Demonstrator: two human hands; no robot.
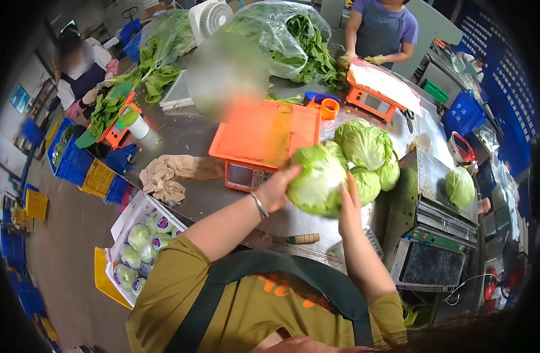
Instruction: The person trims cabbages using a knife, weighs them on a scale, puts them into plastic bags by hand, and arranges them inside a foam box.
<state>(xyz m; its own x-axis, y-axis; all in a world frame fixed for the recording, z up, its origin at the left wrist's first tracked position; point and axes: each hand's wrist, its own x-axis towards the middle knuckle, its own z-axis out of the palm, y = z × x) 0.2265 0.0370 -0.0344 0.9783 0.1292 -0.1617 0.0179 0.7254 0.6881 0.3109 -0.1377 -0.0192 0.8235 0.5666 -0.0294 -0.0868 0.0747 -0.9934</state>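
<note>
Between my two hands I hold a head of iceberg lettuce (318, 179) above the metal table. My left hand (277, 189) grips its left side, and my right hand (350, 205) presses against its right side with the fingers pointing up. Just behind it lies a pile of more lettuce heads (367, 146). An orange scale (270, 135) with a flat tray stands to the left of the held head. Below the lettuce, a knife with a wrapped handle (303, 239) rests near the table's front edge.
A crumpled cloth (167, 179) lies left of the scale. A box of wrapped lettuces (139, 250) stands at lower left. To the right is a wrapping machine (438, 206) with one lettuce on top. Bagged greens (282, 44) and two co-workers at scales are across the table.
</note>
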